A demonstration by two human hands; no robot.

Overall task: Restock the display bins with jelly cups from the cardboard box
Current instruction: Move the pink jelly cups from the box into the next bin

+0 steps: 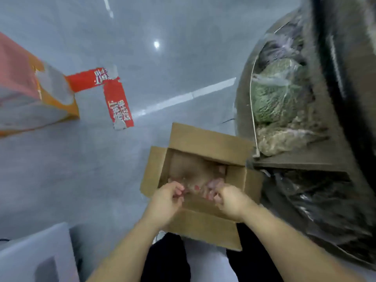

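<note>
Reaching both hands into the cardboard box (200, 180) on the grey floor (101, 169).
My left hand (168, 197) and right hand (230, 198) curl around blurred pinkish jelly cups (201, 187) at the box's near edge; display bins (284, 102) stand just right of it, a torn red wrapper (114, 94) lies well apart.

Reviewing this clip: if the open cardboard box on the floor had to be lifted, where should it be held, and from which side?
Probably by its two short side walls, one hand each, coming from above at the near side. The cardboard box sits open with flaps splayed outward, and these would likely bend if gripped. The left hand and right hand are already at its near rim, fingers curled over blurred jelly cups.
</note>
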